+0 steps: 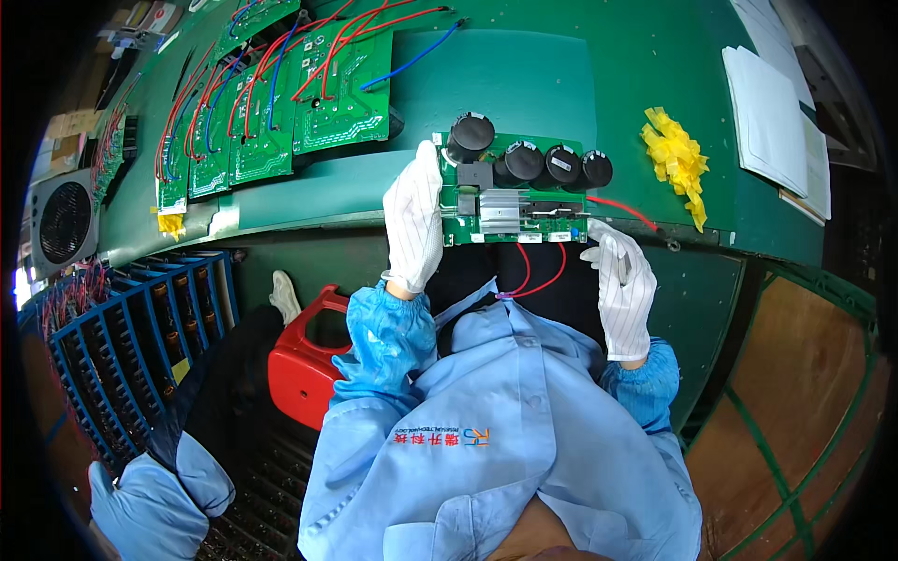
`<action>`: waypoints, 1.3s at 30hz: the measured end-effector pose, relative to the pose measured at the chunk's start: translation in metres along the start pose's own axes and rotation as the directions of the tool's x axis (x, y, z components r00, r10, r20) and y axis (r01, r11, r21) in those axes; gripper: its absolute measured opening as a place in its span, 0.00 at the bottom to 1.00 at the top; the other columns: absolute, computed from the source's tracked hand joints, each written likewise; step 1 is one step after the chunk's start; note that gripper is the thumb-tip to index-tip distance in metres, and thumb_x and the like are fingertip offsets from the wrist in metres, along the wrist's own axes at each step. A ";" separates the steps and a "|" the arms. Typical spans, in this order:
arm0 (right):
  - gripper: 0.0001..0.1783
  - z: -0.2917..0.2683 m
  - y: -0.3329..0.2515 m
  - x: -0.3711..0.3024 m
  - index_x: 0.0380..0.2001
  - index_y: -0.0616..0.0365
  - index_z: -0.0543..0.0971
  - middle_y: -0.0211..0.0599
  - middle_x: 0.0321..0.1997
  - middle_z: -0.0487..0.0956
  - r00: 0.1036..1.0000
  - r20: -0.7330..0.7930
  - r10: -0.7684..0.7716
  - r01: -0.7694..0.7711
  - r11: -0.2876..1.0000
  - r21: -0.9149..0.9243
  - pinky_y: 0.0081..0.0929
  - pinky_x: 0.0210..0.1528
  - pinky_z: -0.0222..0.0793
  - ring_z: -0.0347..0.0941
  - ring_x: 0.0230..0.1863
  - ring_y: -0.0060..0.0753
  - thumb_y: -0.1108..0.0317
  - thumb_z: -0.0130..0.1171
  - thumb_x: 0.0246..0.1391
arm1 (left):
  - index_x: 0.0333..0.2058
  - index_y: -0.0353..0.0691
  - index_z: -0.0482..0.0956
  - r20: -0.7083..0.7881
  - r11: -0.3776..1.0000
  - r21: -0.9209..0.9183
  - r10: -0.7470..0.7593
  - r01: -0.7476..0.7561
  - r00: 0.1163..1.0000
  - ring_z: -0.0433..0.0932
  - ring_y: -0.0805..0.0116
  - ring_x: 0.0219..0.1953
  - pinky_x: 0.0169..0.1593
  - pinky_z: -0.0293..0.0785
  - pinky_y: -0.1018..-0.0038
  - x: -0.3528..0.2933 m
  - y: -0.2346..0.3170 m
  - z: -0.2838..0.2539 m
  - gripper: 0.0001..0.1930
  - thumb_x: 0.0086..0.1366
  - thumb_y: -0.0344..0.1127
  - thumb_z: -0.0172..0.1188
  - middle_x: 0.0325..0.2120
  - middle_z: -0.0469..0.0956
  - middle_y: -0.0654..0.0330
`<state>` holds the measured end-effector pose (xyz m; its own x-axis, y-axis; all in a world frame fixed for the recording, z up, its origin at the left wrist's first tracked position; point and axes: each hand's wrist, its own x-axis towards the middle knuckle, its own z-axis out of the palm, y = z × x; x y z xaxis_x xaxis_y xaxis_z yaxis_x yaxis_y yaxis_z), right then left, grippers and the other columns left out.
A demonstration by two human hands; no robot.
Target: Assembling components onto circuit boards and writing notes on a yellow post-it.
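Observation:
A green circuit board [460, 230] is held component side up at the table's near edge. It carries several black cylindrical capacitors [562, 164] and a silver finned heat sink [500, 212]. My left hand [414, 222], in a white striped glove, grips the board's left edge, its thumb along the side. At the lower right corner my right hand [624, 285], gloved alike, has bent fingers closed at the board's edge; part of that grip is hidden. Red wires [558, 278] loop below the board, and another red wire [625, 211] runs off to its right.
Several green boards [344, 93] with red and blue wires lie at the table's [655, 56] back left. Yellow strips [675, 161] bunch at the right, near white papers [769, 117]. A fan [64, 221], blue rack [140, 341], red stool [304, 379] and another person's sleeve [150, 505] are at left.

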<state>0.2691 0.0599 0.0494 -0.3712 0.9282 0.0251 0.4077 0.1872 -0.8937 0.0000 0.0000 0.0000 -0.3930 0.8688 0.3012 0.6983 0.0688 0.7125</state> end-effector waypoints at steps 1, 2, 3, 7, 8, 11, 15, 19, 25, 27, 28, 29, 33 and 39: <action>0.12 0.001 -0.001 0.000 0.49 0.66 0.80 0.46 0.48 0.84 1.000 -0.008 0.021 -0.021 1.000 0.021 0.30 0.41 0.78 0.82 0.33 0.35 0.74 0.53 0.69 | 0.65 0.32 0.66 -0.051 0.998 0.025 0.056 -0.055 0.997 0.80 0.45 0.41 0.46 0.77 0.57 0.000 0.004 0.000 0.29 0.64 0.18 0.54 0.46 0.79 0.44; 0.12 0.001 -0.001 -0.001 0.49 0.66 0.81 0.47 0.48 0.84 0.999 -0.016 0.042 -0.041 0.998 0.042 0.30 0.41 0.78 0.82 0.33 0.35 0.74 0.53 0.68 | 0.65 0.32 0.67 -0.101 0.993 0.052 0.113 -0.108 0.989 0.80 0.45 0.41 0.46 0.77 0.57 -0.002 0.007 -0.001 0.29 0.64 0.18 0.54 0.46 0.79 0.44; 0.12 0.002 0.001 -0.001 0.49 0.67 0.80 0.47 0.47 0.84 0.999 -0.019 0.028 -0.027 0.999 0.028 0.30 0.41 0.78 0.82 0.33 0.34 0.74 0.53 0.68 | 0.63 0.31 0.69 -0.093 0.996 0.044 0.078 -0.075 0.993 0.80 0.49 0.44 0.50 0.75 0.61 -0.004 0.007 -0.003 0.24 0.69 0.24 0.51 0.47 0.79 0.45; 0.12 0.003 0.007 -0.002 0.49 0.68 0.80 0.47 0.47 0.84 1.000 -0.019 0.015 -0.015 1.000 0.005 0.30 0.41 0.78 0.81 0.33 0.34 0.73 0.52 0.69 | 0.63 0.31 0.71 -0.104 0.996 0.073 0.054 -0.047 0.993 0.79 0.54 0.52 0.59 0.71 0.66 -0.018 -0.001 0.001 0.20 0.79 0.33 0.44 0.54 0.78 0.45; 0.12 0.003 0.006 -0.001 0.49 0.68 0.80 0.47 0.47 0.84 1.000 -0.016 0.023 -0.023 1.000 0.007 0.30 0.42 0.78 0.81 0.33 0.34 0.73 0.52 0.69 | 0.64 0.31 0.70 -0.115 0.985 0.140 0.122 -0.106 0.986 0.79 0.52 0.53 0.60 0.71 0.65 -0.018 -0.003 0.002 0.20 0.79 0.32 0.44 0.55 0.77 0.45; 0.13 0.002 0.005 -0.003 0.49 0.68 0.80 0.47 0.47 0.84 0.999 -0.016 0.031 -0.031 0.999 0.009 0.30 0.42 0.78 0.81 0.34 0.33 0.73 0.51 0.70 | 0.63 0.32 0.70 -0.151 0.985 0.113 0.144 -0.127 0.978 0.80 0.50 0.44 0.50 0.76 0.62 -0.018 -0.001 0.002 0.21 0.72 0.25 0.50 0.47 0.78 0.46; 0.13 0.004 0.012 -0.006 0.50 0.69 0.79 0.48 0.47 0.83 0.999 -0.023 0.050 -0.047 0.994 0.103 0.29 0.41 0.78 0.82 0.37 0.33 0.73 0.50 0.70 | 0.60 0.31 0.72 -0.201 0.941 0.226 0.300 -0.254 0.932 0.78 0.52 0.34 0.39 0.77 0.63 -0.016 -0.002 0.003 0.19 0.71 0.25 0.52 0.37 0.78 0.49; 0.15 0.004 0.015 -0.011 0.55 0.69 0.77 0.49 0.49 0.82 0.989 0.011 0.146 -0.146 0.970 0.195 0.32 0.43 0.79 0.82 0.39 0.35 0.75 0.50 0.69 | 0.54 0.31 0.74 -0.259 0.901 0.285 0.402 -0.328 0.879 0.73 0.53 0.27 0.33 0.73 0.64 -0.010 0.003 0.006 0.14 0.73 0.27 0.51 0.32 0.75 0.52; 0.28 -0.001 0.065 -0.039 0.64 0.69 0.70 0.50 0.57 0.78 0.972 0.083 -0.219 0.233 0.868 -0.437 0.36 0.47 0.80 0.79 0.49 0.48 0.82 0.54 0.59 | 0.40 0.31 0.75 -0.233 0.963 0.111 0.265 -0.245 0.936 0.69 0.51 0.24 0.32 0.70 0.66 -0.009 0.021 0.003 0.09 0.75 0.30 0.49 0.26 0.71 0.51; 0.32 -0.001 0.071 -0.044 0.66 0.68 0.68 0.50 0.58 0.77 0.958 0.125 -0.260 0.284 0.779 -0.559 0.36 0.49 0.79 0.77 0.53 0.51 0.83 0.55 0.56 | 0.38 0.31 0.76 -0.149 0.975 -0.224 -0.041 0.007 0.988 0.69 0.51 0.24 0.32 0.70 0.67 -0.012 0.030 0.001 0.11 0.76 0.31 0.48 0.24 0.70 0.50; 0.34 0.001 0.073 -0.046 0.67 0.68 0.67 0.50 0.59 0.77 0.967 0.142 -0.210 0.253 0.809 -0.531 0.36 0.49 0.79 0.77 0.54 0.52 0.83 0.55 0.55 | 0.38 0.31 0.75 -0.153 0.976 -0.218 -0.028 -0.006 0.988 0.69 0.51 0.24 0.32 0.70 0.67 -0.011 0.030 0.001 0.11 0.77 0.32 0.48 0.25 0.70 0.50; 0.33 0.002 0.076 -0.047 0.67 0.68 0.67 0.50 0.59 0.77 0.969 0.138 -0.204 0.246 0.818 -0.520 0.36 0.49 0.79 0.77 0.54 0.51 0.82 0.55 0.56 | 0.39 0.31 0.75 -0.158 0.977 -0.212 -0.015 -0.019 0.987 0.69 0.51 0.24 0.33 0.70 0.67 -0.011 0.029 0.001 0.11 0.77 0.32 0.48 0.25 0.70 0.50; 0.23 0.008 0.068 -0.042 0.62 0.68 0.70 0.50 0.55 0.78 0.994 0.030 -0.106 0.110 0.954 -0.279 0.33 0.49 0.79 0.80 0.49 0.45 0.78 0.54 0.64 | 0.39 0.30 0.75 -0.188 0.990 -0.110 0.068 -0.090 0.980 0.68 0.51 0.24 0.33 0.70 0.67 -0.009 0.030 0.001 0.12 0.77 0.33 0.47 0.25 0.71 0.49; 0.14 0.007 0.024 -0.021 0.53 0.69 0.73 0.49 0.51 0.80 0.980 0.061 0.187 -0.196 0.957 0.212 0.27 0.47 0.79 0.84 0.40 0.34 0.69 0.47 0.74 | 0.39 0.30 0.75 -0.189 0.993 0.019 0.119 -0.117 0.975 0.66 0.51 0.24 0.33 0.70 0.67 -0.012 0.026 0.003 0.13 0.77 0.34 0.46 0.26 0.71 0.49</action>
<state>0.2808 0.0426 0.0242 -0.3388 0.9253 -0.1703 0.2860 -0.0712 -0.9556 0.0245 -0.0072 0.0134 -0.4130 0.7626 0.4978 0.7507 -0.0244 0.6602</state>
